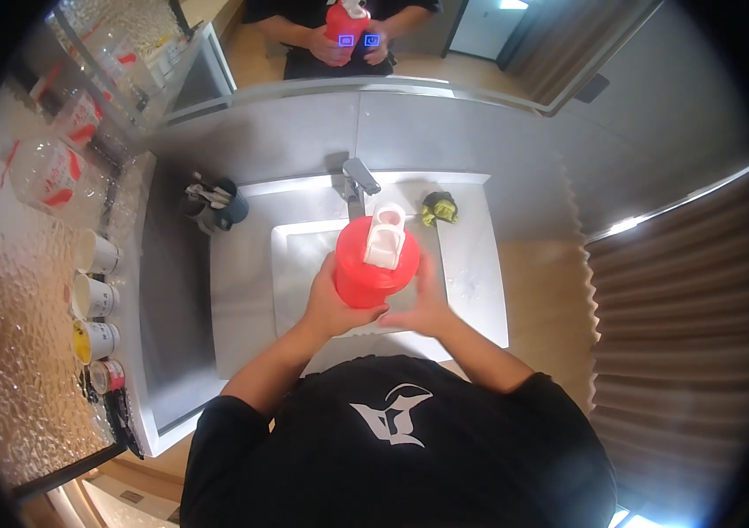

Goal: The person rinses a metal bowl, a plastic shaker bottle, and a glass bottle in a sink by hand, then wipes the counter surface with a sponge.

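Note:
A red plastic bottle (364,290) with a white flip-top on its red lid (351,247) is held upright over the white washbasin (292,277). My left hand (331,307) wraps around its left side, the thumb across the front. Curved near the right side of the bottle, my right hand (428,300) has its thumb and fingers apart; in the mirror (407,56) it appears slightly away from the bottle. Behind the bottle rises a chrome faucet (358,178), its spout partly covered by the lid.
A crumpled dark and yellow-green cloth-like item (440,208) lies right of the faucet. Cups with toothbrushes (219,201) stand at the left back. A left ledge holds paper cups (97,297) and a large clear plastic bottle (57,175). A brown curtain (678,284) hangs at right.

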`<state>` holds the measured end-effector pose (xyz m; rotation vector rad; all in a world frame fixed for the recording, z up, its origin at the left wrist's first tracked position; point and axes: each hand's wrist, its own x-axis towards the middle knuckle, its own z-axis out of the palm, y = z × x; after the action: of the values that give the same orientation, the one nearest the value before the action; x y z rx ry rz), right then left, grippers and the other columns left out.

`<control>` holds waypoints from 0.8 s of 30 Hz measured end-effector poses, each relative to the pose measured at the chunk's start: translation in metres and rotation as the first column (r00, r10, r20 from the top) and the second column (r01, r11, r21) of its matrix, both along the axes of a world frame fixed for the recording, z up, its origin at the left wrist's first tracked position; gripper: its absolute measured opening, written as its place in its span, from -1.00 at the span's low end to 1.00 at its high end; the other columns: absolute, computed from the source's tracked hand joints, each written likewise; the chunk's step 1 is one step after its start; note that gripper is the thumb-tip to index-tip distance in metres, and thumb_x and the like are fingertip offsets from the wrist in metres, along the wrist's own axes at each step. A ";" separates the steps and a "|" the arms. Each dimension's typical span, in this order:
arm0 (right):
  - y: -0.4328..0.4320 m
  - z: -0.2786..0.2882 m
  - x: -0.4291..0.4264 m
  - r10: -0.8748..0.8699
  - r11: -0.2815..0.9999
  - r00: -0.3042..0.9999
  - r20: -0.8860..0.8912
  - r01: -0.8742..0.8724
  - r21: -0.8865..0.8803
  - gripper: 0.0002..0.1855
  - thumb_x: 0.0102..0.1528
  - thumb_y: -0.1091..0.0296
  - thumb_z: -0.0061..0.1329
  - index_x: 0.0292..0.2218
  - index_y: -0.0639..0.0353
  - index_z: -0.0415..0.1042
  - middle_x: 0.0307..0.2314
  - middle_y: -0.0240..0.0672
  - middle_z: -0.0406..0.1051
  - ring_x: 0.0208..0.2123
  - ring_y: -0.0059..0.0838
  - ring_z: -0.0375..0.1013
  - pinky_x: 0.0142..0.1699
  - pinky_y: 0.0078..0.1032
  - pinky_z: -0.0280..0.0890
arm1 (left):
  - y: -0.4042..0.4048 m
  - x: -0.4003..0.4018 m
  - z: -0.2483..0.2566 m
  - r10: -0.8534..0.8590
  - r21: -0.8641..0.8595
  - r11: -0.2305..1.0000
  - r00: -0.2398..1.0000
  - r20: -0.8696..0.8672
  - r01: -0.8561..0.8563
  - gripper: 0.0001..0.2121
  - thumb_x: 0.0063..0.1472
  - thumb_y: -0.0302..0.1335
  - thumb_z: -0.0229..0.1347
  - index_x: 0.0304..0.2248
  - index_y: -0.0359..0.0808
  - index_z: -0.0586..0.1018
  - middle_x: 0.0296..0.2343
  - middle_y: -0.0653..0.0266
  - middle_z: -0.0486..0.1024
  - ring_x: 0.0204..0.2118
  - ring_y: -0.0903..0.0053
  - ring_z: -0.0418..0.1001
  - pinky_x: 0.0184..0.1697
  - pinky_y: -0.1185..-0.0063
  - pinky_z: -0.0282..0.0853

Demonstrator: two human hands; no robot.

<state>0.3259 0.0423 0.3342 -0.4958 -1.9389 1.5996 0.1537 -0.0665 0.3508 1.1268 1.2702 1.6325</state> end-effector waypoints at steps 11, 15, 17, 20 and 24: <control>-0.014 0.091 -0.027 -0.018 0.956 0.987 -0.161 -0.030 -0.292 0.11 -0.30 0.43 0.41 0.19 0.22 0.01 -0.03 -0.15 0.28 0.00 -0.39 0.35 0.01 -0.38 0.38 | -0.023 0.017 0.038 0.130 -0.185 0.961 0.924 -0.360 -0.208 -0.25 -0.22 -0.33 0.39 0.00 -0.32 0.34 -0.16 0.12 0.49 -0.13 0.31 0.49 -0.07 0.46 0.40; -0.009 0.086 -0.029 0.029 0.999 0.971 -0.239 -0.037 -0.029 -0.01 -0.26 0.44 0.39 0.14 0.21 0.10 -0.01 -0.18 0.29 0.02 -0.36 0.34 0.06 -0.36 0.32 | -0.024 0.013 0.045 0.110 -0.202 0.960 0.924 -0.366 -0.194 -0.24 -0.24 -0.31 0.40 -0.01 -0.32 0.34 -0.16 0.11 0.49 -0.13 0.28 0.50 -0.08 0.45 0.40; -0.006 0.089 -0.031 0.053 0.998 0.962 -0.269 -0.047 0.028 -0.01 -0.26 0.43 0.40 0.14 0.20 0.11 0.00 -0.17 0.29 0.02 -0.34 0.34 0.07 -0.36 0.31 | -0.024 0.010 0.048 0.116 -0.158 0.971 0.932 -0.345 -0.179 -0.26 -0.25 -0.31 0.39 -0.03 -0.32 0.36 -0.17 0.10 0.49 -0.14 0.25 0.50 -0.08 0.44 0.41; -0.002 0.075 -0.029 0.090 0.995 0.930 -0.356 -0.066 0.077 0.00 -0.30 0.35 0.43 0.12 0.20 0.16 0.01 -0.14 0.29 0.02 -0.30 0.34 0.08 -0.34 0.29 | -0.023 0.003 0.053 0.039 -0.222 0.967 0.934 -0.356 -0.125 -0.20 -0.27 -0.32 0.42 0.01 -0.33 0.34 -0.13 0.12 0.49 -0.09 0.32 0.49 -0.01 0.45 0.38; 0.028 0.100 -0.026 0.550 0.825 0.743 -0.382 -0.555 0.108 -0.01 -0.41 0.17 0.48 0.04 0.17 0.29 0.00 -0.08 0.30 0.02 -0.19 0.36 0.11 -0.24 0.25 | -0.032 0.005 0.052 -0.285 -0.117 0.952 0.958 0.004 0.284 -0.04 -0.31 -0.36 0.46 0.13 -0.35 0.26 -0.05 0.16 0.45 0.03 0.46 0.39 0.11 0.46 0.27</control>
<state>0.3002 0.0698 0.4343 0.4418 -1.8384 1.8803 0.1588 -0.0981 0.4029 1.1885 1.1360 1.3225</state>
